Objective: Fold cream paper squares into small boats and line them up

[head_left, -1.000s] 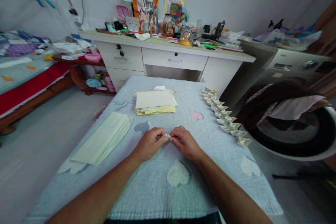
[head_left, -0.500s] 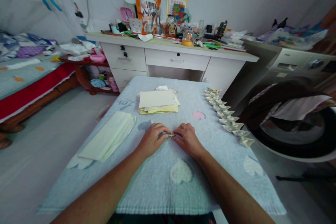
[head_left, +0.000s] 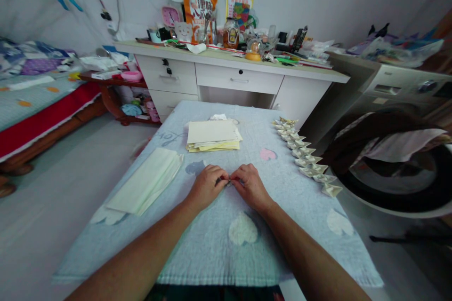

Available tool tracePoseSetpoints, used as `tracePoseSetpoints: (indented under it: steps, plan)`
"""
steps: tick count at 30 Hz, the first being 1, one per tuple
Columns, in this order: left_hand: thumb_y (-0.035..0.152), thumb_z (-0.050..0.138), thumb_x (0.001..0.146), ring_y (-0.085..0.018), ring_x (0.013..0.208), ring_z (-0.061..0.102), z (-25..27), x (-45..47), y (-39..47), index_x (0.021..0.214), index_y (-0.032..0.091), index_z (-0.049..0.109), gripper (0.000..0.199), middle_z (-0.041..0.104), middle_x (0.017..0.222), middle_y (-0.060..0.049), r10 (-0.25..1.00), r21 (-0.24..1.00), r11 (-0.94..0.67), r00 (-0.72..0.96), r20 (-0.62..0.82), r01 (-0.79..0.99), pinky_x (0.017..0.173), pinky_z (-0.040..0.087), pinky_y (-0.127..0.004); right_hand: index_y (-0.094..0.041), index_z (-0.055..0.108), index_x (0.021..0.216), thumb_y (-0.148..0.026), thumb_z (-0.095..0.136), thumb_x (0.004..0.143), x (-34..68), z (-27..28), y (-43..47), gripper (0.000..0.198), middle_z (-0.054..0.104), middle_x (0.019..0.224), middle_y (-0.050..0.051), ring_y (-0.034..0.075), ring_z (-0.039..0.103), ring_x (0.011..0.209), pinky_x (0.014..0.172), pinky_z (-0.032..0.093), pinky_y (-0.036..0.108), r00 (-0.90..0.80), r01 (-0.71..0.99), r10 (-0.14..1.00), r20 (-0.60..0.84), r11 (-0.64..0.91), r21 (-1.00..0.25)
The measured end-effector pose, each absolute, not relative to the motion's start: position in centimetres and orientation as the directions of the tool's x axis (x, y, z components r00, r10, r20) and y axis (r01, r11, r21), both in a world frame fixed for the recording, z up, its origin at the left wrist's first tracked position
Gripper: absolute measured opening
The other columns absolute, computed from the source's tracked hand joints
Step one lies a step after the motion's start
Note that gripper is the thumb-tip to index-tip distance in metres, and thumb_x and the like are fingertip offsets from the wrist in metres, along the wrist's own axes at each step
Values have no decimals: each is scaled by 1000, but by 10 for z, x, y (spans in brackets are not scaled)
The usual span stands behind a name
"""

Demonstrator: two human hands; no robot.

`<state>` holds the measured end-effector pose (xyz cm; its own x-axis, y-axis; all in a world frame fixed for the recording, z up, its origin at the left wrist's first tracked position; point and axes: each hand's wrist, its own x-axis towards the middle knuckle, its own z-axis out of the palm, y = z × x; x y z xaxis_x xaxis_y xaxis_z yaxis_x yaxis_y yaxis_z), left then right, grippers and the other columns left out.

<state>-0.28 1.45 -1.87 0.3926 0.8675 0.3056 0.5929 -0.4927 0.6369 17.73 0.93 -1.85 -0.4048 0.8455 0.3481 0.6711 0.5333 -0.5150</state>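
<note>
Over the middle of the cloth-covered table [head_left: 197, 254], my left hand [head_left: 209, 184] and my right hand [head_left: 250, 185] meet at the fingertips. Both pinch a small folded piece of paper [head_left: 229, 182], mostly hidden by the fingers. Just beyond them lies a stack of cream and yellow paper sheets [head_left: 213, 132]. To the left of my left hand rests a pile of pale green paper [head_left: 146, 181]. Off to the right, a line of folded paper pieces [head_left: 304, 153] with pointed tips runs along the table's edge.
A white desk [head_left: 240, 77] crowded with jars, a snack bag [head_left: 198, 9] and a pink clock [head_left: 171, 16] stands behind the table. At right is a washing machine [head_left: 399, 84] with clothes hanging from its open door. A bed [head_left: 42, 108] is at left.
My fingertips have drawn closer together around the small paper, which now shows less between them. The stacks and the line of folded pieces stay where they were.
</note>
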Motion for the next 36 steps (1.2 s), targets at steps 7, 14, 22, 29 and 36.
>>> tracePoseSetpoints:
  steps: [7,14,22,29,36]
  plan:
    - [19,50,84,-20,85,55,-17,-6,14,79,19,54,6,60,82,-3,906,716,-421,288,309,557,78,42,-32,-18,59,80,-10,56,83,186,-12,10,9,58,80,3,18,47,82,77,36,31,-352,659,872,339,488,-572]
    - [30,41,90,-16,87,62,-16,-1,10,84,20,46,13,64,108,-6,966,941,-217,194,170,258,67,47,-27,-18,52,82,-13,47,87,185,-11,10,9,54,78,1,15,49,75,69,37,26,-268,544,913,308,408,-734]
    - [39,45,89,-14,71,67,-20,4,8,84,20,41,20,62,114,-8,974,998,-44,223,35,35,51,46,-22,-19,52,79,-18,48,86,186,-13,9,8,53,71,-1,13,49,66,62,37,24,-211,466,927,311,375,-801]
    - [41,56,83,-17,77,68,-22,5,15,82,19,42,26,66,99,-6,984,988,32,178,-4,-150,67,54,-31,-21,50,85,-31,48,91,188,-19,9,12,60,67,-1,12,55,59,57,43,24,-139,209,970,200,226,-952]
    - [42,65,78,-18,75,70,-15,4,13,82,20,40,34,66,87,-2,988,942,102,139,-59,-320,68,55,-30,-20,49,85,-43,56,87,185,-20,14,24,65,68,1,12,58,56,56,47,26,-127,-183,989,78,54,-982]
